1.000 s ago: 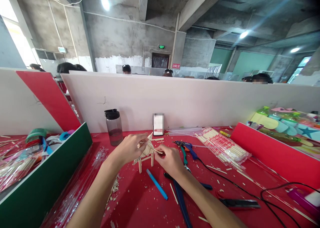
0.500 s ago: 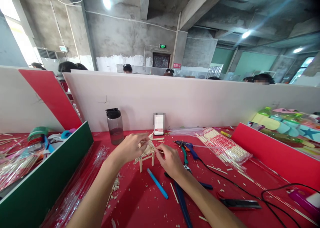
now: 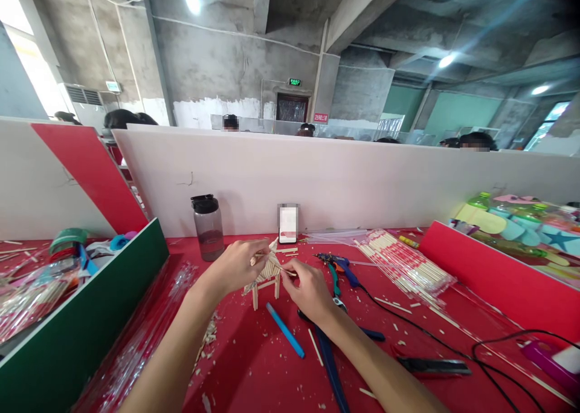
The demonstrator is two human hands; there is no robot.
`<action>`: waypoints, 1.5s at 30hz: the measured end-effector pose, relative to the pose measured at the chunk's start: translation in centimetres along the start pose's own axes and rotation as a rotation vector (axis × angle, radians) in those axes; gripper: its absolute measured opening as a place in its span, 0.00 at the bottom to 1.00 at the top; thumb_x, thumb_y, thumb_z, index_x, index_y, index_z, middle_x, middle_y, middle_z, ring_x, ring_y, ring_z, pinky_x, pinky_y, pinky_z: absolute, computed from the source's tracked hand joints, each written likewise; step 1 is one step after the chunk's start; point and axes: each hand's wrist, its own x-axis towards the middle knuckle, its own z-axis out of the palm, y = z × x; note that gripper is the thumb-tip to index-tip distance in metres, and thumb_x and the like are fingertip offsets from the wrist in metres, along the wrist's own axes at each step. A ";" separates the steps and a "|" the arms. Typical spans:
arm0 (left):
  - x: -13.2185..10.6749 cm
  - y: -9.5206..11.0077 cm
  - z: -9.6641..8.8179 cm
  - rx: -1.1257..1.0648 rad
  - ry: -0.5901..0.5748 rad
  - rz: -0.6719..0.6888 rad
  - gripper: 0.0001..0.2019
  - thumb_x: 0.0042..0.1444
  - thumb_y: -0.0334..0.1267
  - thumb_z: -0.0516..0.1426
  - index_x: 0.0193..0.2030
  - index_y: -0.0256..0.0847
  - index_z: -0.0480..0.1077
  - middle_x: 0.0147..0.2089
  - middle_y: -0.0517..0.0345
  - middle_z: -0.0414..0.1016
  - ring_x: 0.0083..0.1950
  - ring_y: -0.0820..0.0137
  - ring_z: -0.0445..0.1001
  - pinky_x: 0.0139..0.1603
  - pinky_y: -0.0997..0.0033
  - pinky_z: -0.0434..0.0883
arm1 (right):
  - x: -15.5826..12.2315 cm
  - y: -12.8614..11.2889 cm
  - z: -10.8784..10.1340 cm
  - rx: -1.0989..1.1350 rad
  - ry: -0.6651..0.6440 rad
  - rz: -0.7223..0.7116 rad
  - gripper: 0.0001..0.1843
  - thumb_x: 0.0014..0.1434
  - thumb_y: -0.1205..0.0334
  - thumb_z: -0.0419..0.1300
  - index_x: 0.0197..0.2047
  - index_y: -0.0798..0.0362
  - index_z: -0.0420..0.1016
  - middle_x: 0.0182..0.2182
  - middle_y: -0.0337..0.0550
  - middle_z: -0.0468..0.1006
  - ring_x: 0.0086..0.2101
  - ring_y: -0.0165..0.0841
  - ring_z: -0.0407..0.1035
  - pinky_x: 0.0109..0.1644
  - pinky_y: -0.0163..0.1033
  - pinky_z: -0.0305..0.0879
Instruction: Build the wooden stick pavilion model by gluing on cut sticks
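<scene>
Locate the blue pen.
In the head view, the blue pen lies below centre on the tabletop, in front of the stick model and left of the blue-handled tool.

My small slatted model point(image 3: 268, 273) of pale sticks stood on its legs, nearer the desk's point(image 3: 240, 364) far edge; a thin stick point(image 3: 277, 265), pinched in my right hand point(image 3: 309, 289), slanted close to it.

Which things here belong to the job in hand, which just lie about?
Likely job:
wooden model, partly behind the left hand
thin stick in the right hand
glue gun, unheld
wrapped sticks, unheld

Probably incidental:
bottle
phone
blue pen
</scene>
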 end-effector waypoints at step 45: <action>0.0 -0.2 0.2 -0.002 0.020 0.027 0.12 0.60 0.36 0.53 0.41 0.44 0.78 0.37 0.51 0.82 0.37 0.63 0.79 0.37 0.72 0.66 | -0.7 0.8 2.7 0.179 0.158 0.051 0.03 0.56 0.68 0.55 0.34 0.51 0.66 0.29 0.38 0.73 0.31 0.33 0.69 0.37 0.35 0.63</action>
